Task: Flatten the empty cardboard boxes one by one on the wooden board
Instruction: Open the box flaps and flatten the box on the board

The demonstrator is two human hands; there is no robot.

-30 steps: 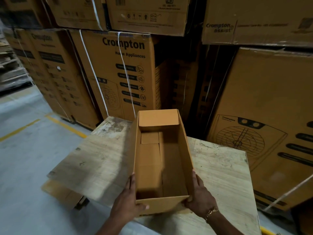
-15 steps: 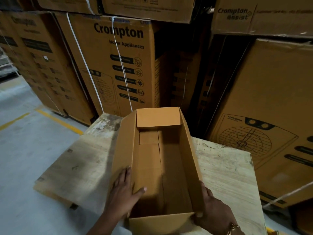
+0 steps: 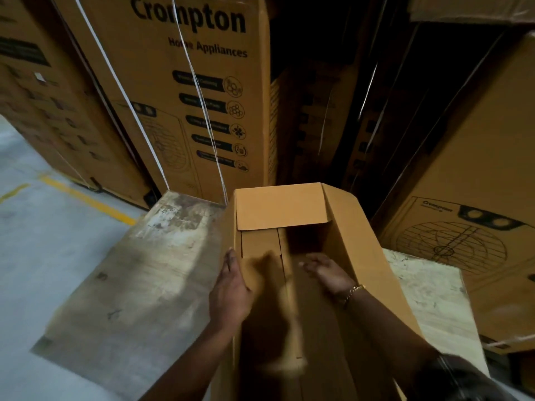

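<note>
Quick update from the pallet corner. A second before, we had both hands clamped round the near end of the cardboard box (image 3: pixel 289 215), outside it. Then our left hand (image 3: pixel 231 290) slid up the left wall, and our right hand (image 3: pixel 327 273) left the near corner and dived into the box. We'd also leaned right in, so the box filled most of the view.

Grip-wise, the right hand was wide, palm down and fingers stretched out over the bottom flaps. It held nothing, and we couldn't tell whether it was pressing yet. The left hand's fingers lay straight along the outside of the wall. There was too much blur around the rim to say whether the thumb was hooked over it, so whether that counted as holding we couldn't tell.

The box itself sat upright and open-topped on the wooden board (image 3: pixel 144 285), with its far flap folded inward. Strapped Crompton cartons (image 3: pixel 188 82) were stacked just behind.

As for the task, we reckoned the positioning was done and the actual flattening was starting. The next bit was probably shoving the bottom flaps out while the left hand steadied the wall. The box was still fully box-shaped, mind.
</note>
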